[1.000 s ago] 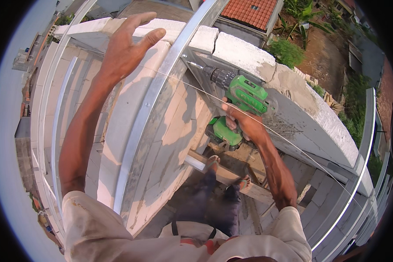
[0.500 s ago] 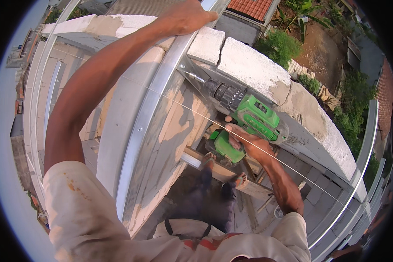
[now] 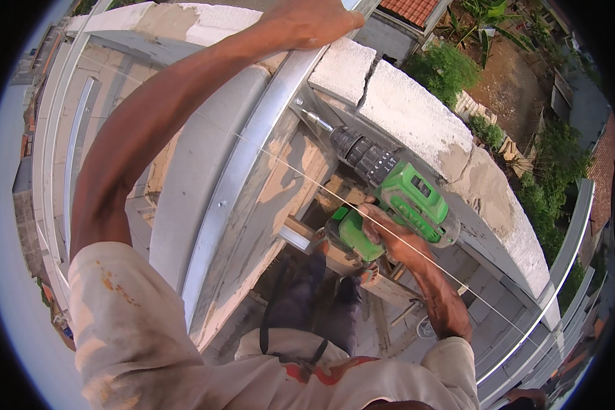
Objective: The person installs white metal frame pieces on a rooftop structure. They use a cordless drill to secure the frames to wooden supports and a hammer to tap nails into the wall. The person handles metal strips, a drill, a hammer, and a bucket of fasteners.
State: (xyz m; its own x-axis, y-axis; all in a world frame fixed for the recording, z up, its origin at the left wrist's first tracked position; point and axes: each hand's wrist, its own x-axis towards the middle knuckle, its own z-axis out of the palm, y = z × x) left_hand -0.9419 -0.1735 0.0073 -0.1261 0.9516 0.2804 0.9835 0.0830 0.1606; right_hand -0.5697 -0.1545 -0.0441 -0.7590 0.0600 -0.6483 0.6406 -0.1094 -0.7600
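Observation:
A green and black cordless drill [image 3: 411, 191] is in my right hand [image 3: 395, 236], the fingers wrapped round its handle above the green battery [image 3: 359, 236]. Its bit [image 3: 316, 120] points up and left at a screw head [image 3: 298, 102] on the side of a silver metal beam [image 3: 234, 181]. Bit and screw look very close; whether they touch is hard to tell. My left arm reaches across to the far part of that beam, where my left hand [image 3: 314, 24] is closed over its top edge. Some of its fingers are hidden behind the metal.
A cracked, pale block wall [image 3: 417, 102] runs along the right of the beam. A thin string [image 3: 307, 179] stretches across in front of the drill. Below, my feet are on a wooden plank [image 3: 389, 290]. More metal beams [image 3: 78, 154] stand at left and right. Rooftops and plants lie beyond.
The view has shifted slightly, so beam, wall and drill sit a little further right. Both hands keep their holds, and the drill still points at the screw.

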